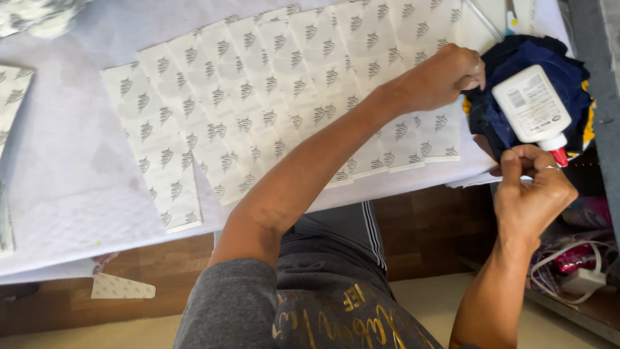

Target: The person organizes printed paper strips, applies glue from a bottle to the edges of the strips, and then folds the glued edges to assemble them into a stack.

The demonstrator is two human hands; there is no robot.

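My left hand [445,74] reaches across the table with its fingers curled into a fist. It rests on the right end of a row of overlapping white sheets [271,103] printed with small grey motifs, at the edge of a dark blue cloth [555,64]. A white glue bottle [531,103] lies tilted on that cloth, its red cap [559,156] pointing down. Just below the cap, my right hand [533,197] pinches the edge of a white paper piece [481,181] at the table's corner.
A white cover [71,187] lies over the table. More patterned sheets sit at the left edge [11,97]. A triangular offcut [121,287] lies on the floor. Cables and a white adapter [581,279] sit on a low shelf at right.
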